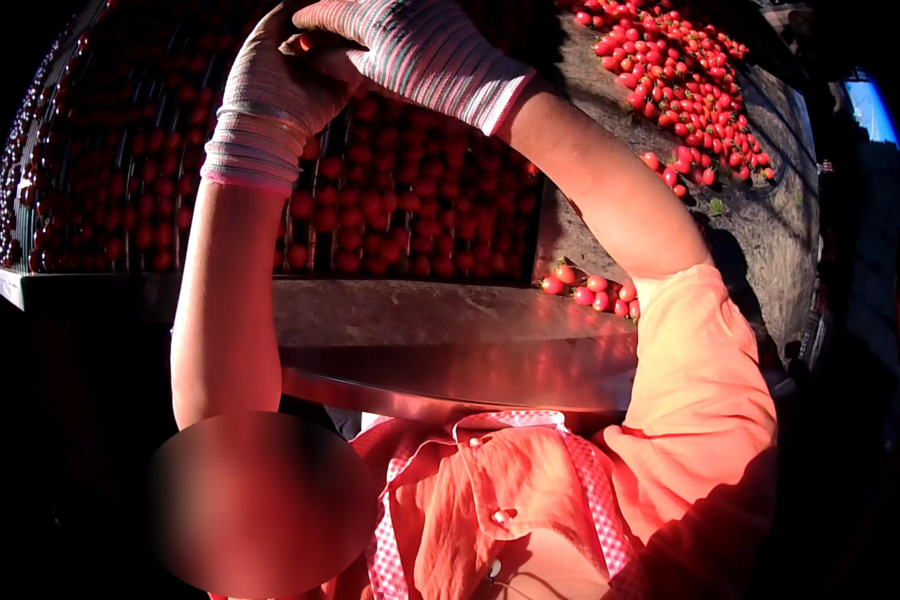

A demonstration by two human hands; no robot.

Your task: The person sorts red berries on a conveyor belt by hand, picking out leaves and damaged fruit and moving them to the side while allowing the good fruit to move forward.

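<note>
Both my hands wear striped knit gloves and meet at the top edge of the picture. My left hand [289, 82] is raised, palm side partly in shadow. My right hand [409, 56] reaches across to it, its fingers bent over the left fingers. A small red-orange patch [305, 42] shows between them; whether it is a tomato cannot be told. Beneath the hands lie many small red tomatoes [375, 206] in rows on a dark, slatted or roller-like bed, mostly in shade.
A sunlit heap of small red tomatoes [690, 90] lies on a worn grey surface [776, 217] at the right. Several more tomatoes [600, 292] sit near my right elbow. A smooth metal edge [450, 394] runs between the bed and my body.
</note>
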